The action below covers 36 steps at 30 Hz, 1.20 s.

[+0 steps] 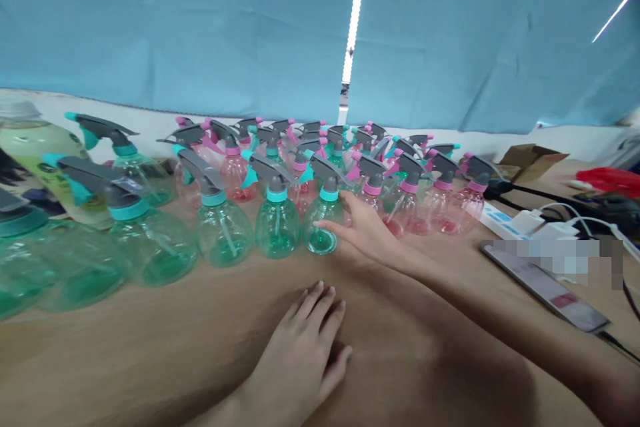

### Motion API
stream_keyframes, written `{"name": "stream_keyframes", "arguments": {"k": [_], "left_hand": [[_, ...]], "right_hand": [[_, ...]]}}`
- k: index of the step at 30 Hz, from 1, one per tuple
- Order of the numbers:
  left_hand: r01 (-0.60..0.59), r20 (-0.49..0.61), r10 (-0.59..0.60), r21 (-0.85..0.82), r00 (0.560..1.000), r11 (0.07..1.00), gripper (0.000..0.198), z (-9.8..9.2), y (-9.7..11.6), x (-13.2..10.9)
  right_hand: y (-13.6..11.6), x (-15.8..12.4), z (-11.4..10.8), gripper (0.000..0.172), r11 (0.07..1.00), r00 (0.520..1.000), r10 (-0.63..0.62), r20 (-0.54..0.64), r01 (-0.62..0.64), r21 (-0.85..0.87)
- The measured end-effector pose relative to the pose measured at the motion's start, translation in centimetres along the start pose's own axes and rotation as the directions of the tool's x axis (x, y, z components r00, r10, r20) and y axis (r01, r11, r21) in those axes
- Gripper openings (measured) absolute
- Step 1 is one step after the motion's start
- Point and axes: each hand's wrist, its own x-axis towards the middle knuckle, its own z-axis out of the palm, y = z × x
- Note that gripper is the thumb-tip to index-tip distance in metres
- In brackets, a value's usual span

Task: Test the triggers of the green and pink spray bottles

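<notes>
Several clear spray bottles with grey triggers stand in rows on a brown table. Green ones with teal collars are on the left and front, pink ones at the back and right. My right hand reaches forward, fingers stretched, its fingertips touching the side of a green spray bottle at the front of the group. My left hand lies flat on the table nearer to me, fingers together and extended, holding nothing.
A large bottle of yellowish liquid stands at far left. On the right lie a phone, a white power strip with cables, a cardboard box and something red. A blue curtain hangs behind.
</notes>
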Motion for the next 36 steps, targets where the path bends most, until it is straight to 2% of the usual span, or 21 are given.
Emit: {"name": "stream_keyframes", "arguments": {"k": [5, 10, 11, 14, 17, 21, 23, 27, 29, 32, 36], "left_hand": [[-0.021, -0.03, 0.022, 0.034, 0.999, 0.999, 0.041, 0.1, -0.1, -0.1], [-0.019, -0.059, 0.021, 0.041, 0.998, 0.999, 0.04, 0.6, -0.4, -0.3], [-0.016, -0.069, 0.018, 0.037, 0.997, 0.999, 0.04, 0.7, -0.5, -0.3], [-0.012, -0.098, 0.014, 0.022, 0.995, 1.0, 0.04, 0.9, -0.6, -0.5], [-0.019, -0.093, 0.021, 0.024, 0.995, 1.0, 0.043, 0.9, -0.7, -0.6], [-0.01, -0.103, 0.012, 0.022, 0.995, 1.0, 0.043, 0.9, -0.8, -0.4], [0.005, -0.122, -0.005, -0.004, 0.992, 1.0, 0.043, 0.9, -0.9, -0.2], [0.056, -0.136, -0.068, -0.092, 0.988, 0.994, 0.036, 0.6, -0.9, 0.5], [0.106, -0.125, -0.129, -0.178, 0.984, 0.978, 0.03, 0.2, -0.9, 1.0], [0.209, -0.092, -0.252, -0.331, 0.963, 0.92, 0.023, -0.3, -0.7, 2.0], [0.31, -0.066, -0.389, -0.491, 0.919, 0.814, 0.024, 0.0, -0.4, 3.5]], "right_hand": [[-0.1, 0.5, 0.4, 0.059, 1.0, 1.0, -0.011, 0.0, 0.011, 0.008], [-0.2, -0.8, -0.4, 0.074, 1.0, 0.999, -0.027, -0.029, 0.027, 0.002], [-0.2, -1.3, -0.9, 0.068, 0.999, 0.998, -0.044, -0.036, 0.044, -0.005], [0.5, -2.7, -3.2, 0.033, 0.999, 0.999, -0.042, -0.019, 0.041, -0.014], [1.9, -3.4, -5.6, 0.021, 0.998, 0.998, 0.027, -0.06, -0.03, -0.051], [3.8, -3.1, -7.1, 0.03, 0.986, 0.981, 0.11, -0.161, -0.129, -0.107], [4.2, -2.7, -7.0, 0.036, 0.982, 0.975, 0.121, -0.184, -0.145, -0.124], [4.3, -1.5, -5.6, 0.054, 0.984, 0.982, 0.105, -0.159, -0.126, -0.129], [4.3, -0.9, -4.9, 0.061, 0.983, 0.985, 0.103, -0.141, -0.123, -0.136], [4.2, -0.4, -4.5, 0.058, 0.978, 0.986, 0.119, -0.112, -0.136, -0.157], [3.9, -1.7, -5.1, 0.057, 0.97, 0.988, 0.13, -0.088, -0.145, -0.193]]}}
